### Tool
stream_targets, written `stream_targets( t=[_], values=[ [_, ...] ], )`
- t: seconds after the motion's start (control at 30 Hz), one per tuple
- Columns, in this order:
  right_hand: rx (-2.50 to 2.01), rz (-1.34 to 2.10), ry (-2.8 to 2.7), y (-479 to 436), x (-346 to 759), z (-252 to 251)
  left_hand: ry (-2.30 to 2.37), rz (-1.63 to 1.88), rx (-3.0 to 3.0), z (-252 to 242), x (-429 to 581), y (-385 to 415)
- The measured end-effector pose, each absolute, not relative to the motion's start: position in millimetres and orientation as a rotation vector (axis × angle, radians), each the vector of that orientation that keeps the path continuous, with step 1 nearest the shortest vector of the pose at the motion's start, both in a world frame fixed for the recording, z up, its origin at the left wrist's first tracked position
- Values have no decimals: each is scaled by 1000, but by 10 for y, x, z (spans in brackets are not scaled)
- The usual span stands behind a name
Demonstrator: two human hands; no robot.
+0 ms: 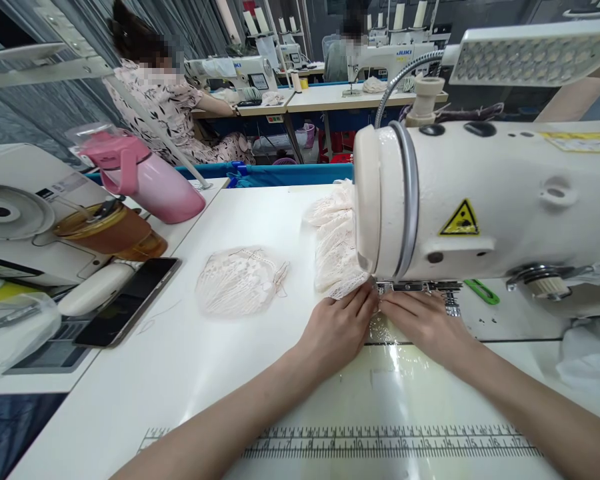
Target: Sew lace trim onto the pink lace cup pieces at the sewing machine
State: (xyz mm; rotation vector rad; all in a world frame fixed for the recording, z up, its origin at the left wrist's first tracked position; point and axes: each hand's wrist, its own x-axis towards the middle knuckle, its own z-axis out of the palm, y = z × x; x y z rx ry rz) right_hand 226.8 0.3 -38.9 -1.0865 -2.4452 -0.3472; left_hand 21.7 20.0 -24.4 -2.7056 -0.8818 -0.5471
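A white sewing machine [480, 193] reaches in from the right, its needle area low over the table. Under its head lies gathered cream lace fabric [334, 257], spread back and left of the needle. My left hand [341, 321] is closed at the front edge of this lace, fingers pressed together beside the presser foot. Close by on the other side, my right hand [423, 321] has its fingers bunched and tips turned toward the needle; whatever lies beneath them is hidden. Another gathered lace piece [243, 280] rests on the table to the left, loose threads at its edge.
A green thread snipper [482, 291] lies right of the needle. At left are a phone [130, 303], an amber cup [115, 230], a pink flask [147, 177] and another machine [15, 213]. A lamp [535, 53] hangs above. Co-workers sit beyond; a ruler strip [360, 442] lines the front.
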Motion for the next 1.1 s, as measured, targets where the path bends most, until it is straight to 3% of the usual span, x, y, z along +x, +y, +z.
stream_targets(
  t=[0.27, 0.57, 0.77, 1.1],
  values=[
    [-1087, -284, -2373, 64, 2350, -486, -912, -542, -2683, -240, 241, 182],
    [-1210, -265, -2282, 74, 2278, -254, -920, -506, -2734, -243, 228, 183],
    [-1199, -140, -2249, 145, 2338, -418, -956, -513, -2726, -246, 250, 217],
    [-1282, -331, -2251, -19, 2330, -389, -754, -565, -2652, -273, 217, 166]
  ],
)
